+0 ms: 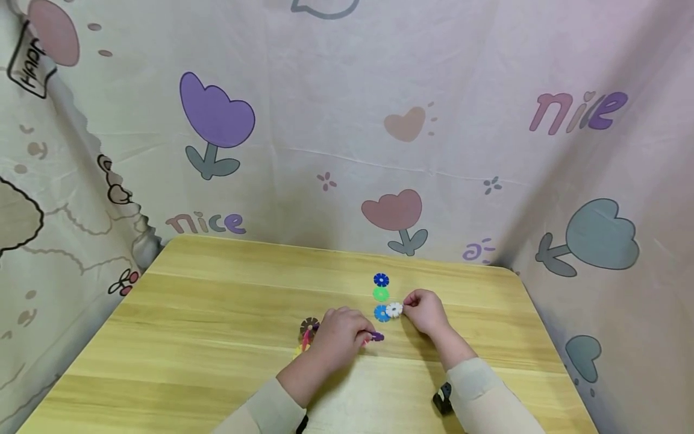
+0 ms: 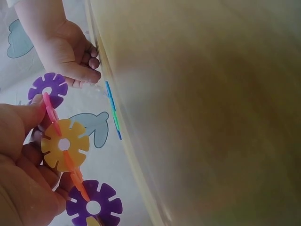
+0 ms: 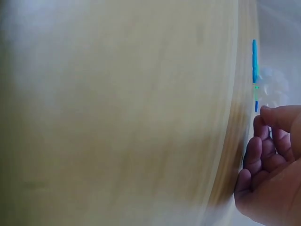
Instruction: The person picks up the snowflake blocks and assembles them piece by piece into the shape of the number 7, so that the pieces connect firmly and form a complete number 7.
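Note:
My left hand (image 1: 338, 337) holds a chain of slotted plastic discs pushed into one another. The left wrist view shows its purple disc (image 2: 57, 86), pink disc (image 2: 51, 113), yellow disc (image 2: 77, 134), orange disc (image 2: 80, 186) and a second purple disc (image 2: 110, 205). A brown disc (image 1: 306, 323) hangs at the chain's left end in the head view. Between thumb and forefinger, my right hand (image 1: 427, 311) pinches a white slotted disc (image 1: 394, 305) by its edge. That disc overlaps the light blue disc (image 1: 379, 313) in the head view; whether they touch I cannot tell.
Beyond the light blue disc, a green disc (image 1: 381, 294) and a dark blue disc (image 1: 381, 279) lie in a row on the wooden table (image 1: 217, 295). A printed curtain (image 1: 303, 120) hangs behind the table's far edge. A black wrist device (image 1: 443, 400) shows by the right sleeve.

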`<state>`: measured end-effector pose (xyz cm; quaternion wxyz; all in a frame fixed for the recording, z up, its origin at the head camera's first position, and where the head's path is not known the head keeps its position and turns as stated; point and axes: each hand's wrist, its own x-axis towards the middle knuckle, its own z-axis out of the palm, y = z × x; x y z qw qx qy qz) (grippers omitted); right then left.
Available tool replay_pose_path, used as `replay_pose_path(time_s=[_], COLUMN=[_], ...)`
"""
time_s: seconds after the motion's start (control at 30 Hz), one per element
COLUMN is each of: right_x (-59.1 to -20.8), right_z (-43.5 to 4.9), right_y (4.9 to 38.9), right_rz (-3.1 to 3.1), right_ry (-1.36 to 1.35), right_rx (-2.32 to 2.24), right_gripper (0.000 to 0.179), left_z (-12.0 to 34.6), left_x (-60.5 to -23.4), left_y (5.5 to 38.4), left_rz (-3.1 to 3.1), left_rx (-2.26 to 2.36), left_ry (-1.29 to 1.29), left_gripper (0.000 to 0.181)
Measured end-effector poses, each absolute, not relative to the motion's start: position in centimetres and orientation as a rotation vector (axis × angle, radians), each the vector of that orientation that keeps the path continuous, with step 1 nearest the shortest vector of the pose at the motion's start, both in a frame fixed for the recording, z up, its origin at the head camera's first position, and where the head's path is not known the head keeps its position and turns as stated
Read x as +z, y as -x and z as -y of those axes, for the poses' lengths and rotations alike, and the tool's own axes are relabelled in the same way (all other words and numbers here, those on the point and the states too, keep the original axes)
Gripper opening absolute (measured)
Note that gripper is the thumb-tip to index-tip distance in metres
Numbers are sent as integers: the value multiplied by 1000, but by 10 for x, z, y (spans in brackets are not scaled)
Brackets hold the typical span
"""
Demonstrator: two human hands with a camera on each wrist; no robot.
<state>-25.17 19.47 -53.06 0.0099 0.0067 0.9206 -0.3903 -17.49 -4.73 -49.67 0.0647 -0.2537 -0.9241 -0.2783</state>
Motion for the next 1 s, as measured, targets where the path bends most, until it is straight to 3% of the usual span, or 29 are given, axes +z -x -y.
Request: replay_pose_path(time_s=[0.13,0.5,0.73,1.0], right_x=[-529,-527,-528,-523], right_z=[-194,-186,-184,-188], right_y=[250,245,245,238], right_rz=[-2868,-2835,-2835,-2769], right_ry=[28,206,148,107], right_rx=[-1198,-1009,-1024,-1207], right_gripper=[10,39,29,6], left_z=[47,47,46,46], left_x=[-497,-497,-495,-496], left_y=[175,178,177,177], left_rz=[2791,2788,2805,2811], left_rx=[-840,-838,-840,-816], left_ry=[762,761,759,738], left_gripper=[7,5,6,6])
